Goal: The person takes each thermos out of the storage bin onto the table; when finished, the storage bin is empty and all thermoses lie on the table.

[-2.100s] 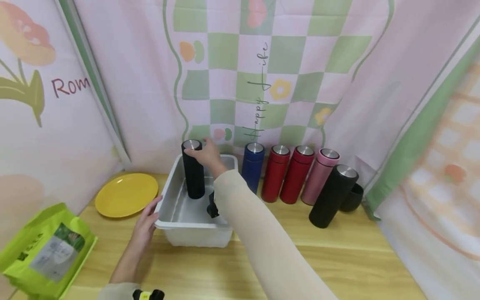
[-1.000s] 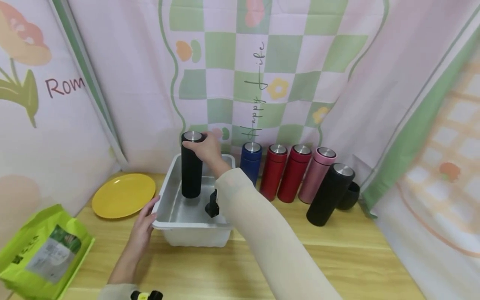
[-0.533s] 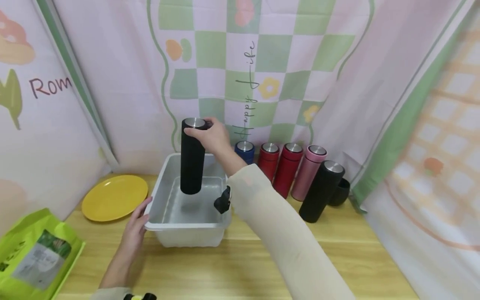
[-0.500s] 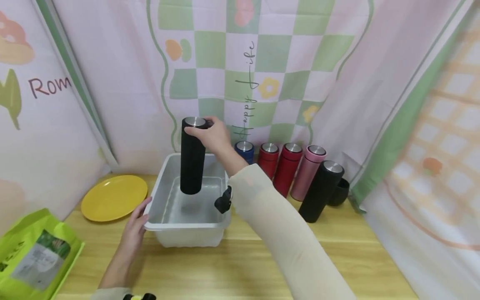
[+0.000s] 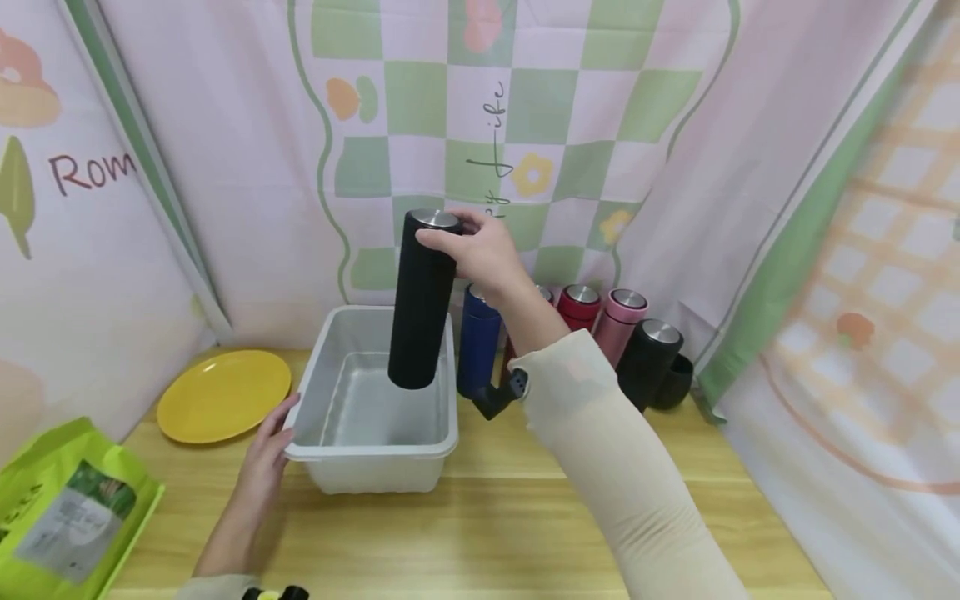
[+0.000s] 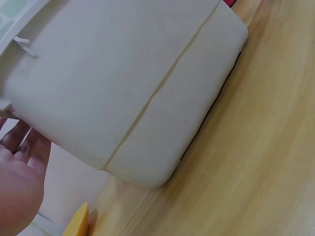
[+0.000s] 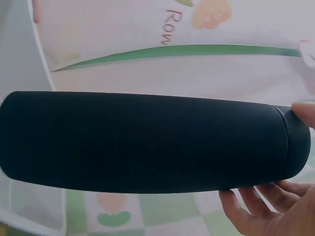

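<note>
My right hand (image 5: 487, 254) grips a black thermos bottle (image 5: 422, 308) near its silver-topped lid, thumb on one side and fingers on the other. The bottle tilts slightly, its base over the right part of a grey-white plastic bin (image 5: 371, 451). In the right wrist view the thermos bottle (image 7: 147, 142) spans the picture, fingertips (image 7: 234, 209) at its lid end. My left hand (image 5: 262, 458) holds the bin's left rim near the front corner. Below that rim, in the left wrist view, the left hand (image 6: 22, 182) lies against the bin's outer wall (image 6: 118, 93).
Right of the bin stand a blue bottle (image 5: 477, 342), red bottles (image 5: 579, 307), a pink bottle (image 5: 621, 325) and another black bottle (image 5: 647, 362), partly behind my right arm. A black cup (image 5: 675, 385) is behind. Left are a yellow plate (image 5: 225, 396) and a green bag (image 5: 75, 508).
The right hand has lifted the black thermos bottle out of the bin's interior and carried it rightward, tilting it slightly. The left hand has stayed on the rim while the head view shifted.
</note>
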Motion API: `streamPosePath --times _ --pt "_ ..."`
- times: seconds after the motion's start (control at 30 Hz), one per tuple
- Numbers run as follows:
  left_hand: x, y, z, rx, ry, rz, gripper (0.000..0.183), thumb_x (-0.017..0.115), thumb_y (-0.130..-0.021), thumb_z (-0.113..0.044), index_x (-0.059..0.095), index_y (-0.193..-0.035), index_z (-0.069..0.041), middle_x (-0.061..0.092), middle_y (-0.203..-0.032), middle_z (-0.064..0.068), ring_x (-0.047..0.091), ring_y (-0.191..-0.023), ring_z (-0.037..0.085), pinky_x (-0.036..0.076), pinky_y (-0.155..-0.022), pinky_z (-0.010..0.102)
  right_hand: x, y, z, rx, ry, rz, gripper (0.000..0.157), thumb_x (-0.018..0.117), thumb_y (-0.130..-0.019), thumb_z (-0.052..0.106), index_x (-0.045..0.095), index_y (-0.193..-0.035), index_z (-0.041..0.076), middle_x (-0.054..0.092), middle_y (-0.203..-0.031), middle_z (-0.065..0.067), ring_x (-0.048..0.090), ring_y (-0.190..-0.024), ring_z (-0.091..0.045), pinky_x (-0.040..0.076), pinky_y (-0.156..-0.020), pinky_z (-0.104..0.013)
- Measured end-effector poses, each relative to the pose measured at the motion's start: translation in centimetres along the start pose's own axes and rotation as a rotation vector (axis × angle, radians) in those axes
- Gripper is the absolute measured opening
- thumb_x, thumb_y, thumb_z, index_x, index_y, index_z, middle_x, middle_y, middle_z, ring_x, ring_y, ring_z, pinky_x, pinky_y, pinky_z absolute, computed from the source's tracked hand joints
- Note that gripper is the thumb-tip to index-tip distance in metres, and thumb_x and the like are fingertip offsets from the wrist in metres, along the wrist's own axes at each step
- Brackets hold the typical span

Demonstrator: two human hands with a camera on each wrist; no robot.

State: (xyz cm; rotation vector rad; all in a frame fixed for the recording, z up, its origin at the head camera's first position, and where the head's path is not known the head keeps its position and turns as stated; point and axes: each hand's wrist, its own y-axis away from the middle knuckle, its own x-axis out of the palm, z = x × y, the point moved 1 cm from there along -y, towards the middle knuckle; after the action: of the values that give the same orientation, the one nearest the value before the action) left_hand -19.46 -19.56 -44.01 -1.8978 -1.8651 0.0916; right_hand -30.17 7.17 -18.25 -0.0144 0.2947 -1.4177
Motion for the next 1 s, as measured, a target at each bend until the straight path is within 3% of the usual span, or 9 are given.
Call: streamPosePath --times 0.2,0.4,0.63,0.8,1.0 --pt "0.0 0.0 -0.1 0.004 -0.001 -0.005 0.046 0.036 -0.103 -0.003 0.056 -0.136 -0.027 0.047 -0.130 -0.017 0.044 -0.115 0.002 0.038 -0.091 0.017 -2.8 1.1 0.4 -0.003 -0.011 -0.010 0.055 0.075 -0.085 0.023 0.055 -0.135 0.012 0.054 -0.129 -0.007 0.059 -0.106 -0.024 0.050 -0.086 -0.042" --pt "-0.1 0.0 -0.3 -0.045 -0.040 -0.021 0.043 0.037 -0.104 -0.008 0.050 -0.143 -0.022 0.043 -0.132 -0.017 0.042 -0.118 0.000 0.035 -0.093 0.016 -5.7 2.2 -0.4 -0.003 0.048 -0.045 0.056 0.074 -0.087 0.023 0.052 -0.137 0.011 0.055 -0.125 -0.010 0.058 -0.101 -0.026 0.050 -0.087 -0.043" --pt "-0.3 0.0 -0.2 -0.056 -0.028 -0.019 0.043 0.037 -0.105 -0.009 0.049 -0.143 -0.021 0.043 -0.134 -0.017 0.041 -0.119 0.000 0.034 -0.094 0.016 -8.8 3.0 -2.3 0.018 0.111 -0.116 0.061 0.075 -0.086 0.027 0.050 -0.140 0.011 0.054 -0.124 -0.010 0.056 -0.084 -0.021 0.050 -0.075 -0.032" --pt "-0.3 0.1 0.0 -0.024 -0.005 -0.007 0.044 0.037 -0.104 -0.006 0.054 -0.139 -0.025 0.047 -0.131 -0.020 0.044 -0.117 0.001 0.036 -0.093 0.016 -10.8 3.9 -3.4 0.057 0.149 -0.152 0.068 0.074 -0.087 0.030 0.044 -0.145 0.010 0.050 -0.136 -0.012 0.053 -0.110 -0.025 0.045 -0.095 -0.044" --pt "-0.2 0.2 0.1 -0.012 -0.015 -0.003 0.044 0.036 -0.104 -0.006 0.053 -0.140 -0.025 0.047 -0.132 -0.019 0.043 -0.117 0.002 0.035 -0.093 0.017 -12.6 4.9 -5.2 0.060 0.218 -0.175 0.073 0.073 -0.088 0.031 0.039 -0.148 0.008 0.039 -0.148 -0.013 0.042 -0.128 -0.029 0.039 -0.100 -0.046"
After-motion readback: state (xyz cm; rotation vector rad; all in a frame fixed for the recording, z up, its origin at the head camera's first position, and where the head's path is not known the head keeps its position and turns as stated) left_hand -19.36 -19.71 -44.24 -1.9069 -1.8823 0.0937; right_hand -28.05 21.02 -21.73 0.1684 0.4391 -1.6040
